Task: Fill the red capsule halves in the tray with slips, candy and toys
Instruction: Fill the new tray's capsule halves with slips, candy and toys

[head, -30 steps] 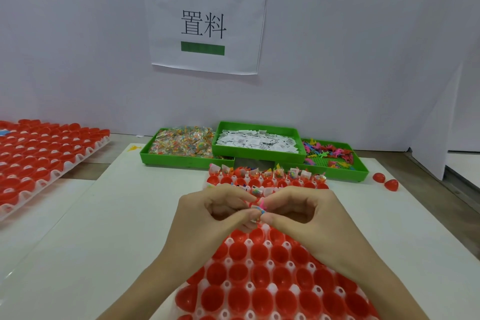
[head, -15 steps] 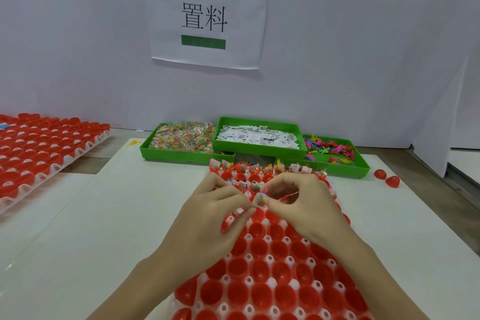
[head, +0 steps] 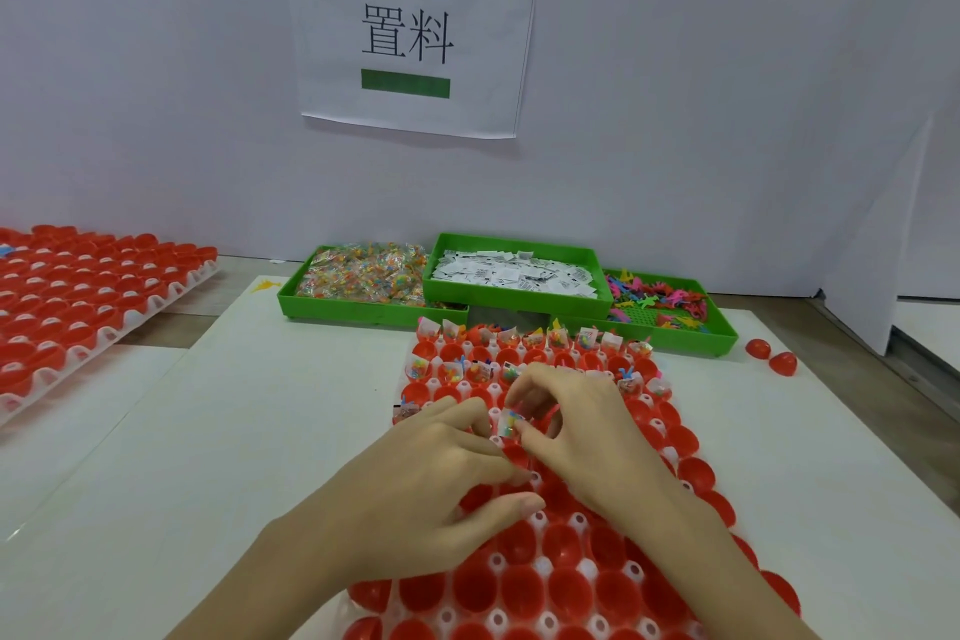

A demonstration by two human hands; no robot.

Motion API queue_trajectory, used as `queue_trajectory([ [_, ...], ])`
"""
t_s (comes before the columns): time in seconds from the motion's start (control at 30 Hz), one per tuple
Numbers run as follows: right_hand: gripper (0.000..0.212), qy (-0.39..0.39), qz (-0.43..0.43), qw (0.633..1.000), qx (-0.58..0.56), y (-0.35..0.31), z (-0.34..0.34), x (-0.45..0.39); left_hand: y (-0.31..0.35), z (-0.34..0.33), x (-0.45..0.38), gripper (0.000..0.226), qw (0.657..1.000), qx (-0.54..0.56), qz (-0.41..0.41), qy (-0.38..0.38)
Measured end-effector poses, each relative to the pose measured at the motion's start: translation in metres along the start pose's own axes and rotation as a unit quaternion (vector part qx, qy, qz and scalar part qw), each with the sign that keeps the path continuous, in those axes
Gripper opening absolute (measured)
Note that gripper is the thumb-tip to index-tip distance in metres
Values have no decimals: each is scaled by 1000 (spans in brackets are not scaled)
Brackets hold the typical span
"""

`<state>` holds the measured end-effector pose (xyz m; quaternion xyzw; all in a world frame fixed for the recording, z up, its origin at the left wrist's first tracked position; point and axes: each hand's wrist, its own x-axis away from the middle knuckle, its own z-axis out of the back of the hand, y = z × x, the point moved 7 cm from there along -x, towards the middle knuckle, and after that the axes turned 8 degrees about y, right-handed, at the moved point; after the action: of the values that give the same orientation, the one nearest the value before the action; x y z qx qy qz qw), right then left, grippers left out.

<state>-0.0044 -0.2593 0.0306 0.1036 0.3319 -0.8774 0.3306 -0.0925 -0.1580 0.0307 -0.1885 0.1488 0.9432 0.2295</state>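
While a second tray of red halves [head: 78, 296] sits off at the far left edge, the white desk [head: 234, 431] carries the work in front of the person. At its back stand 3 green bins: the candy bin [head: 363, 270] on the left, the slip bin [head: 514, 270] raised in the middle, and the toy bin [head: 665, 307] on the right.

Just in front of them lies the tray [head: 543, 569] of red capsule halves [head: 519, 582]. Its far 2 rows already hold slips, candy packets and small toys; the near rows are bare red cups.

Over the tray's middle, the left hand [head: 431, 489] hovers with its fingers [head: 467, 418] loosely bent and slightly apart, tips close to the cups, gripping nothing that I can make out.

Beside it, the right hand [head: 582, 426] has its thumb and forefinger pinched together on a small clear candy packet [head: 509, 424], held just above a cup in about the 3rd row, though the exact cup is hard to tell.

Farther right, 2 loose red halves [head: 771, 356] rest on the desk near the toy bin. A paper sign [head: 410, 31] hangs on the white wall behind.
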Motion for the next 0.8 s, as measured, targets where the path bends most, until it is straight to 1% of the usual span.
queue_trajectory([
  [0.13,14,-13,27,999,27,-5,-4,1,0,-1,0,53,1000,-2,3,-12],
  [0.27,7,-20,15,1000,3,1,0,-1,0,-2,1,56,1000,-3,6,-18],
  [0.37,8,-9,9,1000,-12,1,2,-2,-1,-2,0,57,1000,0,8,-21],
  [0.47,10,-2,-7,1000,-3,4,4,-3,-2,-1,1,56,1000,5,13,-22],
  [0.53,11,-12,-16,1000,1,6,5,-4,-2,-1,1,55,1000,4,13,-22],
  [0.67,6,-35,-24,999,29,5,0,-9,-2,-2,0,57,1000,-9,10,-21],
  [0.8,7,-77,-68,994,31,9,-4,-19,-2,-3,2,56,1000,-10,4,-11],
])
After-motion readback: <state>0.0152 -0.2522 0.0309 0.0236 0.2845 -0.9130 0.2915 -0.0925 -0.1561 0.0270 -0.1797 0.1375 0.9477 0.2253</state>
